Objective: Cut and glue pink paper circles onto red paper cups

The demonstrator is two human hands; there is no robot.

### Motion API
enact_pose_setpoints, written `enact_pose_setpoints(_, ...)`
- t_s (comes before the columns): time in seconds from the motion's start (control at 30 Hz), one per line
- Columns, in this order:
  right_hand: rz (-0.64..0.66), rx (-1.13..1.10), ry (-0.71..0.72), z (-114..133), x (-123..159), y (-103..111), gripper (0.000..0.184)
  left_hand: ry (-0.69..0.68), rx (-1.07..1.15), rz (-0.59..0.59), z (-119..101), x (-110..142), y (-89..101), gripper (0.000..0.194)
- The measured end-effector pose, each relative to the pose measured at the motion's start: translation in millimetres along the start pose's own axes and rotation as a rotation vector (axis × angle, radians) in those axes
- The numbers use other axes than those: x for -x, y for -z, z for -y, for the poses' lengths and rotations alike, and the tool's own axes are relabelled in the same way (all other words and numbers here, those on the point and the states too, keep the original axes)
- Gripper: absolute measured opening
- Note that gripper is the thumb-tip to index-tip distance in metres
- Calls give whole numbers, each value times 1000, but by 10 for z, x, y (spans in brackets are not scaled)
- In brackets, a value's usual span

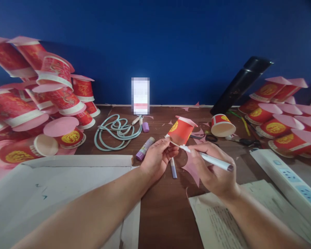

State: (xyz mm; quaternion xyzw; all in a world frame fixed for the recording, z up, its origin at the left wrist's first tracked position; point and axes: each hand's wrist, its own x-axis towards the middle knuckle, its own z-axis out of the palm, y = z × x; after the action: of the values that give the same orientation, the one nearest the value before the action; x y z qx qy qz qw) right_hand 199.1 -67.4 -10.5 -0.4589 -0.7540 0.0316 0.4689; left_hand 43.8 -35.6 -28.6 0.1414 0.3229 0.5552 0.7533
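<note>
A red paper cup point(180, 133) with a yellow emblem is upside down, tilted, with a pink paper disc point(188, 121) on its base. My left hand point(157, 157) pinches it by the white rim. In my right hand point(217, 169) is a white marker point(212, 160), its tip end at the cup's rim. Below the hands, on the brown table point(160, 214), lie a white-and-purple pen cap point(173, 169) and a pink paper offcut point(191, 169). A purple glue stick point(145, 148) rests beside my left hand, and its likely cap point(145, 127) stands farther back.
Capped red cups pile up at left point(59, 98) and right point(276, 128). Another cup point(223, 126) lies near a leaning black bottle point(241, 84) and scissors point(248, 142). A coiled cable point(100, 138), a blurred-out screen point(140, 93), a power strip point(287, 176), printed paper point(215, 221) and a white cardboard tray point(77, 160) surround the hands.
</note>
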Motion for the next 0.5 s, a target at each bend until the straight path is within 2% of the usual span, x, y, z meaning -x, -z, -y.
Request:
enact_pose_setpoints(0.2, 10, -3, 0, 1, -7, 0, 9, -2, -8, -8, 8, 14, -4, 9)
enact_pose_setpoints(0.33, -42, -3, -12, 8, -10, 0, 10, -10, -4, -3, 14, 7, 7, 9)
enact_pose_setpoints(0.5, -8, -6, 1, 9, -8, 2, 8, -15, 0, 0, 20, -8, 17, 9)
